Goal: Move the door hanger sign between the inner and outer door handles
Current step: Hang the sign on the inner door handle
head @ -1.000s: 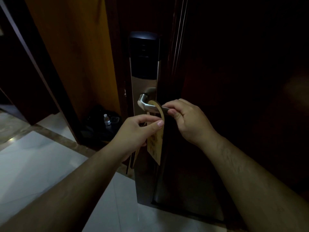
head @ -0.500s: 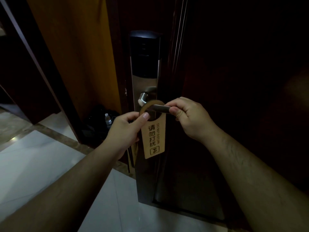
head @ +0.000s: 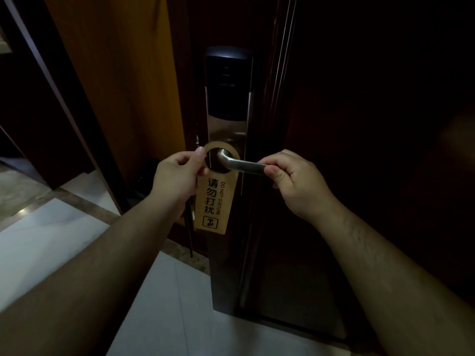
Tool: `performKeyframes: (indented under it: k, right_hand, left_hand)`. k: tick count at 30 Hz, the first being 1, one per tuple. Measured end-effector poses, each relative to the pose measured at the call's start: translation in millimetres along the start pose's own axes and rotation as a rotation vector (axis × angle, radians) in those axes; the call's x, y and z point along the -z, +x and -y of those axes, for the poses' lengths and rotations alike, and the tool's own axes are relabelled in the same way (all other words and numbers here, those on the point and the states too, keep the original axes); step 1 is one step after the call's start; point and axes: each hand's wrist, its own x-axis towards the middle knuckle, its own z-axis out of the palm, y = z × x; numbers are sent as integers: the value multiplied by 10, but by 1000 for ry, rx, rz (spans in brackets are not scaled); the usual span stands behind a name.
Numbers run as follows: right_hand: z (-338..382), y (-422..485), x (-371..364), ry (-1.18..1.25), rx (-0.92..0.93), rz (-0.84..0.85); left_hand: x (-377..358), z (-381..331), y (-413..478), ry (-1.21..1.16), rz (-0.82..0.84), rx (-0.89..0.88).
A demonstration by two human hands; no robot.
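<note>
A tan "do not disturb" door hanger sign (head: pixel 214 201) hangs with its round hole around the silver door handle (head: pixel 241 164), close to the handle's base on the metal lock plate (head: pixel 226 129). My left hand (head: pixel 177 178) pinches the left rim of the sign's loop between thumb and fingers. My right hand (head: pixel 295 181) grips the free end of the handle lever. The sign's printed face is turned toward me.
The dark wooden door (head: pixel 359 124) stands ajar, its edge facing me. An orange-brown wall panel (head: pixel 115 73) is on the left, with a dark bag (head: pixel 144 183) on the floor behind the door. White floor tiles (head: pixel 51 240) lie below.
The sign has turned from edge-on to face me and slid along the lever toward the lock plate. My left hand has shifted up to the loop's rim. My right hand stays on the handle's end.
</note>
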Motion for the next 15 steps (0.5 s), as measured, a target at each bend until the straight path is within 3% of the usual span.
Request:
performKeyframes:
  k: [10,15]
  right_hand:
    - [28,-4,12,-22,-16,-3]
    - [15,-26,7,-10,-53,-12]
  left_hand:
    - [-149,-47,77,-152,-31,130]
    - [-124,-54,45,-28,112,108]
